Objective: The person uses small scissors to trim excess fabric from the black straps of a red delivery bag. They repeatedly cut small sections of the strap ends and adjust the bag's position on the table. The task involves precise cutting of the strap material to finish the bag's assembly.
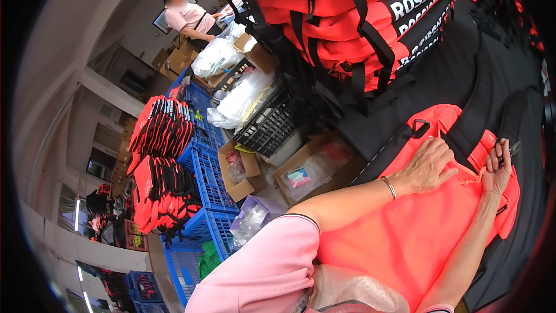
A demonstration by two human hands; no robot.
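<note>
A red backpack (370, 237) with black straps lies across the dark work surface (370, 124) and reaches toward me. My left hand (427, 166), with a bracelet at the wrist, rests on its upper part; the fingers are curled in and gather the red fabric. To its right, my right hand (497, 168) is closed above the backpack's right side. A small pointed metal tool (515, 147) sticks out of its fingers, too small to name exactly. Between the hands lie an open-looking seam and a short orange-red cord (472, 178).
Red-and-black backpacks (347, 23) stand in a tall pile at the far side. To the left are cardboard boxes (315, 165) with plastic bags, a black crate (269, 124), and blue crates (211, 177) beside stacked red pieces (165, 188). Another person (188, 17) stands farther back.
</note>
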